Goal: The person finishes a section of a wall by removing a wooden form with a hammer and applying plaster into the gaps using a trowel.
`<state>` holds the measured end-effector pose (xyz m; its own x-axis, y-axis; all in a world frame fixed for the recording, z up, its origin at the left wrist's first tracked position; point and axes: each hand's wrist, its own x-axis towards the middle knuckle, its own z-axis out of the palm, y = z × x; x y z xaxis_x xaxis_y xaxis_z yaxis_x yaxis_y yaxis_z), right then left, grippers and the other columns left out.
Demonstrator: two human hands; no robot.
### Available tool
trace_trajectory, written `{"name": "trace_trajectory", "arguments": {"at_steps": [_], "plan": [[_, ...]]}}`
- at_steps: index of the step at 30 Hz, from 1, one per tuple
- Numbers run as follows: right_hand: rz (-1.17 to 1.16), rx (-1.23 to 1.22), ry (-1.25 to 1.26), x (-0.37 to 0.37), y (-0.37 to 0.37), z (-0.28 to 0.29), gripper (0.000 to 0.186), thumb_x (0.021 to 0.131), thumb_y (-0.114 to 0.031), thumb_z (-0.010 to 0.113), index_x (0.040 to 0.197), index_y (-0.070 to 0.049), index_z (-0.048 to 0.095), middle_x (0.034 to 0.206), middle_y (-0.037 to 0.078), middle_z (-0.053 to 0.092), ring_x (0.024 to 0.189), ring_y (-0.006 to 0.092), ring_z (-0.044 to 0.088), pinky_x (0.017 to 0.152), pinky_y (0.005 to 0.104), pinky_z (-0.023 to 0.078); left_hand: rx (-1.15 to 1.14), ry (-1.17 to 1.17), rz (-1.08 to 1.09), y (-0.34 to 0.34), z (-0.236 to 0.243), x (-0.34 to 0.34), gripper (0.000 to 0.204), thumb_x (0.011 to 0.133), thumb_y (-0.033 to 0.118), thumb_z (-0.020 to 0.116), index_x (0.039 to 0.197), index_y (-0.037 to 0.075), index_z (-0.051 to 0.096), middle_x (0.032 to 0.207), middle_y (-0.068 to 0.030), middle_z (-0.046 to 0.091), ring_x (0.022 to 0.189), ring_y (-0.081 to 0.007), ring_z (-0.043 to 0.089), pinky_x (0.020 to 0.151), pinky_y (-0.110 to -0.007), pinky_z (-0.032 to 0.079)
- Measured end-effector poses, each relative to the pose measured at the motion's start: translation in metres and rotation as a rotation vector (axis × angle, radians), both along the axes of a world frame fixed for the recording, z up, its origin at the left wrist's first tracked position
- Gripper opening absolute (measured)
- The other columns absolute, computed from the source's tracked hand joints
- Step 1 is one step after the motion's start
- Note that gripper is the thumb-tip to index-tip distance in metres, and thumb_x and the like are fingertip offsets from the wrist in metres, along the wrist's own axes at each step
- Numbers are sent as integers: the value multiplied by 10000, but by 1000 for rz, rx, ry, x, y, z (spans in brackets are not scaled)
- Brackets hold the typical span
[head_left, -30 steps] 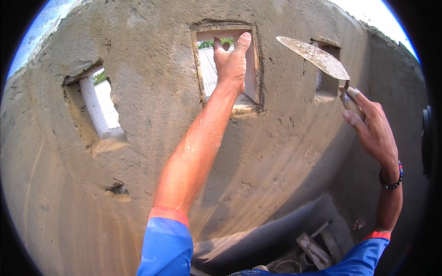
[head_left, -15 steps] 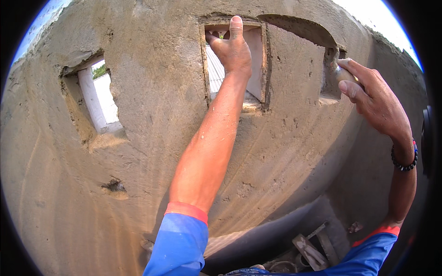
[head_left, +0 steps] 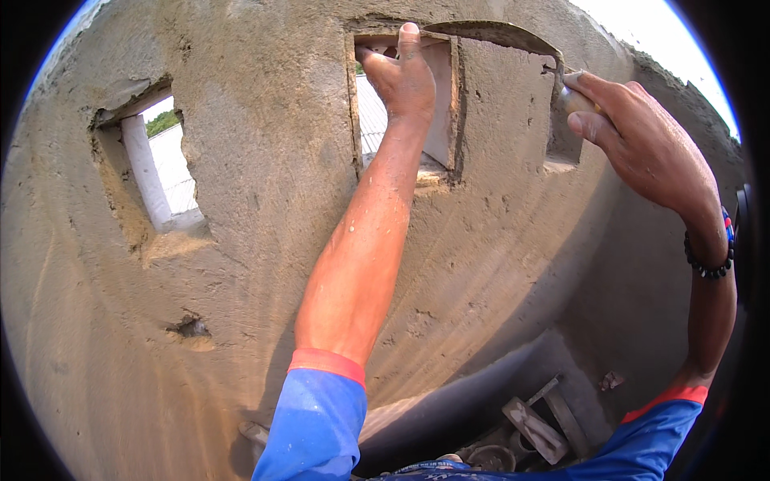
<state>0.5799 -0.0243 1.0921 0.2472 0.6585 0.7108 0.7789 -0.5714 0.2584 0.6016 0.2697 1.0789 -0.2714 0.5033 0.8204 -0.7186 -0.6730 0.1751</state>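
My left hand (head_left: pixel 407 90) reaches up into the middle opening of a rough plastered wall (head_left: pixel 265 160). Its thumb presses up at the top edge of a thin wooden frame (head_left: pixel 455 104), and its fingers curl inside the opening, partly hidden. In my right hand (head_left: pixel 654 148), farther right, is the handle of a trowel (head_left: pixel 501 34). The trowel's long curved blade points left and lies edge-on along the wall, its tip close above the frame's top right corner. Fresh mortar rings the frame.
A second opening (head_left: pixel 160 172) pierces the wall at left, with a small hole (head_left: pixel 191 327) below it. A narrow recess (head_left: pixel 565 136) sits under my right hand's trowel. Down at the lower right lie wooden pieces (head_left: pixel 536 429) beside a round container (head_left: pixel 492 458).
The trowel and my right hand have shifted left and slightly up, bringing the blade tip nearer my left thumb. My left hand stays at the frame. The whole view has shifted slightly.
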Motion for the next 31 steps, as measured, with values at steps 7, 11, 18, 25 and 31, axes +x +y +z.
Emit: {"name": "trace_trajectory", "arguments": {"at_steps": [7,11,18,25,31], "plan": [[-17,2,-100,4,1,5,492,983,-354,533,1348,-25,522,1158,182,627,1130,293,570,995,401,437,-106,83,-14,-4,1,-1,554,880,334,694,1189,-40,427,1069,-124,561,992,-194,516,908,-328,417],[-33,-8,-95,-3,2,9,472,989,-333,522,1339,-15,522,1197,191,616,1165,300,557,1018,401,428,-118,55,8,-6,2,-2,524,884,336,688,1135,-43,426,1017,-117,537,966,-192,504,906,-341,415],[-26,-97,-179,3,11,19,415,963,-280,562,1286,-20,549,1156,184,615,1111,334,569,983,435,435,-105,87,53,5,-3,-3,516,900,357,672,1097,-63,447,1002,-111,533,965,-189,503,892,-341,421],[17,-126,-291,4,0,38,419,937,-284,593,1269,-31,559,1092,171,616,1052,312,584,956,445,443,-27,3,0,-5,3,3,494,923,388,597,1031,-81,487,1027,-186,489,994,-256,488,934,-446,389],[-163,-204,-197,-19,7,44,448,950,-330,574,1295,-46,546,1160,188,609,1112,302,580,996,425,437,-24,35,-2,-4,2,1,510,920,407,608,1037,-80,512,1062,-207,504,1009,-271,497,944,-453,386]]}}
